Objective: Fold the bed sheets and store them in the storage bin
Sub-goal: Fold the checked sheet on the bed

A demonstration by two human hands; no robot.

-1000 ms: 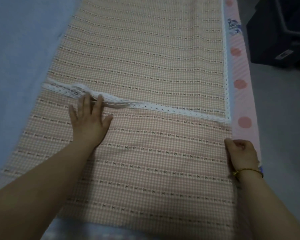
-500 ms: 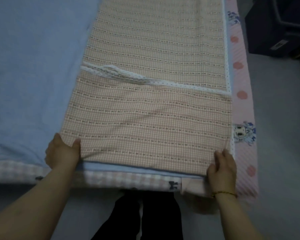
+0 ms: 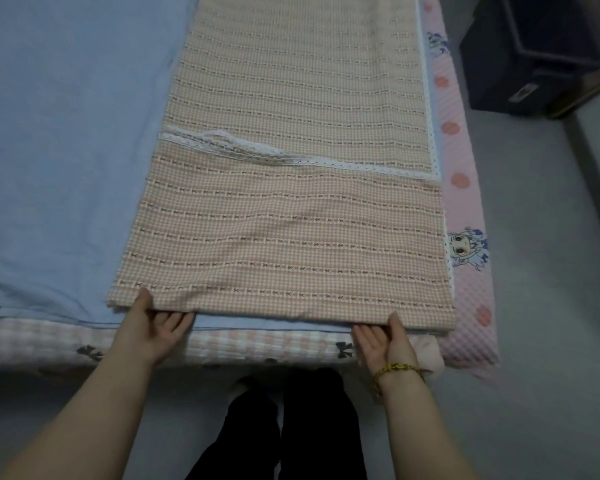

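Note:
A peach checked bed sheet (image 3: 291, 209) with white lace trim lies folded in a long strip on the bed, its near end folded back over itself. My left hand (image 3: 153, 327) is palm up at the sheet's near left corner, thumb on top of the fold and fingers beneath it. My right hand (image 3: 383, 337) is palm up near the right end of that front edge, thumb over the cloth and fingers slid under. A dark storage bin (image 3: 534, 53) stands on the floor at the upper right.
A light blue sheet (image 3: 66, 150) covers the bed to the left. A pink dotted mattress pad (image 3: 465, 202) with cartoon prints runs along the right edge. Grey floor (image 3: 551, 306) lies to the right, and my dark trouser legs (image 3: 284, 427) stand at the bed's foot.
Both hands have come back to the sheet's near edge; from resting on top of its corners they turned palm up and slid their fingers under the fold. The camera pulled back.

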